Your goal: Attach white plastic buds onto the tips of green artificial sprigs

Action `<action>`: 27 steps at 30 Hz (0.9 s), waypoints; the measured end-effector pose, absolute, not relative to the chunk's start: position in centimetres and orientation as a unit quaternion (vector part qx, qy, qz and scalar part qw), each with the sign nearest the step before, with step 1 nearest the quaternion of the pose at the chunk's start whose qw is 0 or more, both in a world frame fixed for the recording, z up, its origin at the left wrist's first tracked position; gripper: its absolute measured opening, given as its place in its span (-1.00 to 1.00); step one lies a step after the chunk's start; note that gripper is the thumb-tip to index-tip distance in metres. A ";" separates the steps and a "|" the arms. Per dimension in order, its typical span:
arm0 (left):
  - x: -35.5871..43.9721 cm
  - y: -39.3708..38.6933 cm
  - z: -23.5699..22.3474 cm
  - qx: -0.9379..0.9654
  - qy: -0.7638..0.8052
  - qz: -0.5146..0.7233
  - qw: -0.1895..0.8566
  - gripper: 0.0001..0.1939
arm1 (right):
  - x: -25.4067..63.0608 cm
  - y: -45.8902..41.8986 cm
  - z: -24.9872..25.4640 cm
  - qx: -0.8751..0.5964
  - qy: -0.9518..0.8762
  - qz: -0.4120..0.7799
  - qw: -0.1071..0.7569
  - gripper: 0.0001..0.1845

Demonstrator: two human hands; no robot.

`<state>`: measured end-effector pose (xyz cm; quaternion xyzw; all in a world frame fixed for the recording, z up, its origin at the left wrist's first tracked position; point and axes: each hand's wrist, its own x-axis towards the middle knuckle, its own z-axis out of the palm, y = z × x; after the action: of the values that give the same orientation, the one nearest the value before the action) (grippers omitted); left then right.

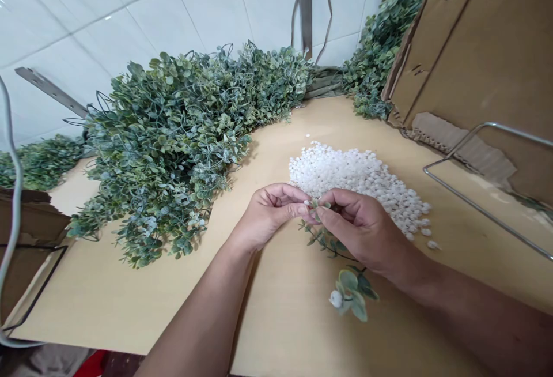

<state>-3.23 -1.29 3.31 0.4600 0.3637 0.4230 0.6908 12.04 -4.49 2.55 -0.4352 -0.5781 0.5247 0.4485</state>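
Observation:
My left hand and my right hand meet over the wooden table, fingers pinched together on the tip of a small artificial leafy sprig. The sprig hangs down below my right hand, with a white bud at its lower end. A tiny white bud sits between the fingertips of both hands. Just behind my hands lies a heap of small white buds.
A large pile of green artificial sprigs covers the left and back of the table. More greenery lies at the back right beside a cardboard box. A metal wire frame rests at the right. White tiled wall behind.

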 end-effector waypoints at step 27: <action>-3.8 -1.3 2.8 0.525 0.376 0.360 0.674 -0.78 | 11.6 -4.8 2.7 -0.462 -0.624 0.468 0.422 -0.81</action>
<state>-3.82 -1.32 2.82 0.5250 0.3759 0.3595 0.6737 11.59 -4.84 2.72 -0.4619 -0.6240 0.4684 0.4217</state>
